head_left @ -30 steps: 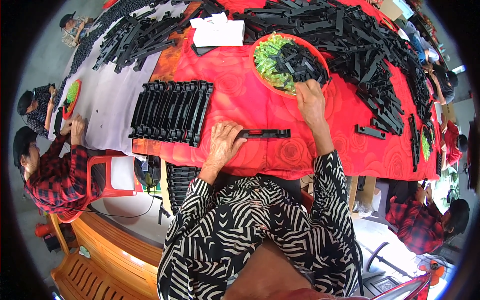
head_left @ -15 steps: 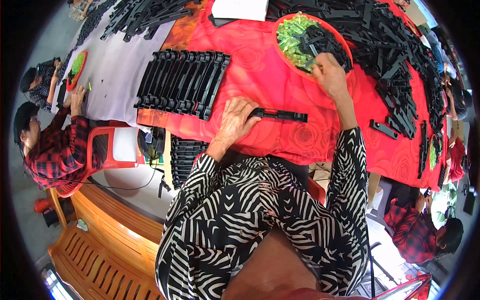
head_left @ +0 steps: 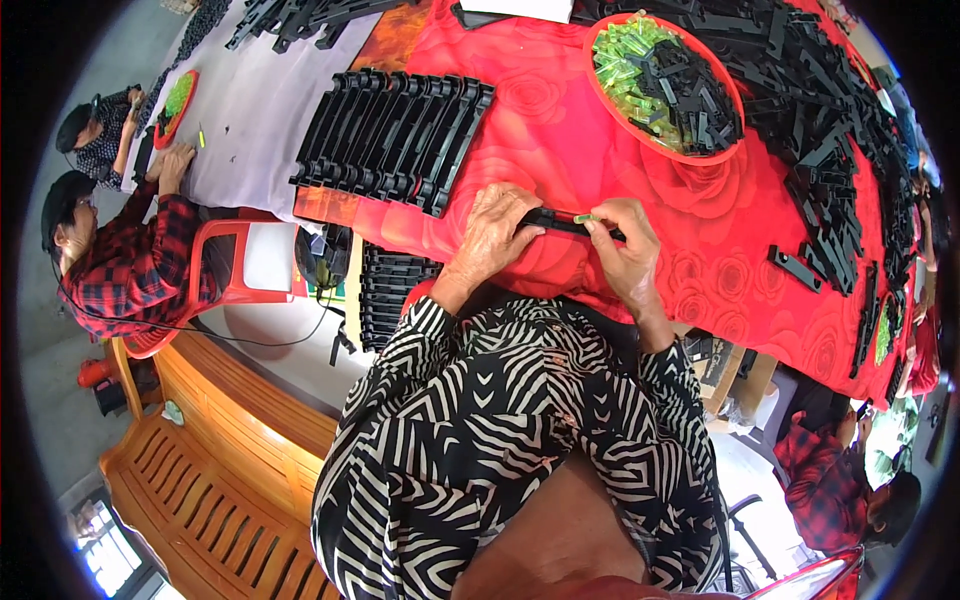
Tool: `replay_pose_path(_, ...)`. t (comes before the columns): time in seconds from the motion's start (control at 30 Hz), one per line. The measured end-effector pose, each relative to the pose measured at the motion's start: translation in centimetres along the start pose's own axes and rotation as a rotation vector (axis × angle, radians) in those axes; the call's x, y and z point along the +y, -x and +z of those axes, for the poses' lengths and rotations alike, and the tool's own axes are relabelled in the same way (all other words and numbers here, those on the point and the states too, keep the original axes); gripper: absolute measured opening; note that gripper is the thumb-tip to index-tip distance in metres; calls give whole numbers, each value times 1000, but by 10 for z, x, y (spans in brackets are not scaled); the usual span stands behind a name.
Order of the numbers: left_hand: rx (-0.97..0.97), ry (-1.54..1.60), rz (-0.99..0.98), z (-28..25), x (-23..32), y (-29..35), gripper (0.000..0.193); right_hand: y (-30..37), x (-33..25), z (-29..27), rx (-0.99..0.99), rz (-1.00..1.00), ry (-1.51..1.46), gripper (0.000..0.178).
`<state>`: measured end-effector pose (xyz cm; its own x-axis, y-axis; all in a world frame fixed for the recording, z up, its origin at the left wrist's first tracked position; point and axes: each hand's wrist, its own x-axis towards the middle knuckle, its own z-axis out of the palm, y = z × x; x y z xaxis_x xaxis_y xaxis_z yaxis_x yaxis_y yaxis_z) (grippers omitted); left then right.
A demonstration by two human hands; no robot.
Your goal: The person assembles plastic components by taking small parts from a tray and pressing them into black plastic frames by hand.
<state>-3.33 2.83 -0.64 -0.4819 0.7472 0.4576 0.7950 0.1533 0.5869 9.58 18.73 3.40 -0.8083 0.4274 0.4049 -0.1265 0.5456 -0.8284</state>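
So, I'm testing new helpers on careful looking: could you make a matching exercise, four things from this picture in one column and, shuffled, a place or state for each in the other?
Things:
1. Black strip
2. Small green piece
3. Red basin
4. Wooden bench

Places and states:
A. At the lower left of the picture
B. Filled with green pieces and black pieces
C. Gripped by the left hand
D. At the thumb of the right hand

Pairs: 1-C, 2-D, 3-B, 4-A
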Motion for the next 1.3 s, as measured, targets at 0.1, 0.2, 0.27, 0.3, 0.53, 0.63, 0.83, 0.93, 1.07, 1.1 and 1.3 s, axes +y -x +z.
replay_pose_path(0.1,3,5,1,1,0,1,37,13,13,15,113,-48,49,17)
replay_pose_path(0.2,6,-5,-6,2,0,0,36,17,19,17,163,-90,212,19)
replay_pose_path(0.27,8,-5,-2,2,0,0,36,18,18,17,163,-132,265,20)
replay_pose_path(0.3,6,-9,-2,2,-1,0,35,18,19,19,164,-130,268,20)
replay_pose_path(0.53,-2,3,-14,3,-2,-1,37,18,23,23,192,-170,357,19)
replay_pose_path(0.63,-36,-34,-22,1,-2,-1,40,14,21,27,181,-174,363,18)
replay_pose_path(0.83,-75,-167,-23,-6,6,-8,39,10,22,33,140,-192,401,18)
replay_pose_path(0.93,12,-128,65,-8,9,-9,36,12,24,36,162,-163,339,17)
replay_pose_path(1.07,-47,-100,112,-2,8,-12,33,13,25,36,198,-154,376,16)
replay_pose_path(1.1,-75,-119,126,-1,9,-13,33,13,25,37,201,-155,411,15)
replay_pose_path(1.3,-65,-254,188,10,11,-7,30,27,37,35,156,-316,606,26)
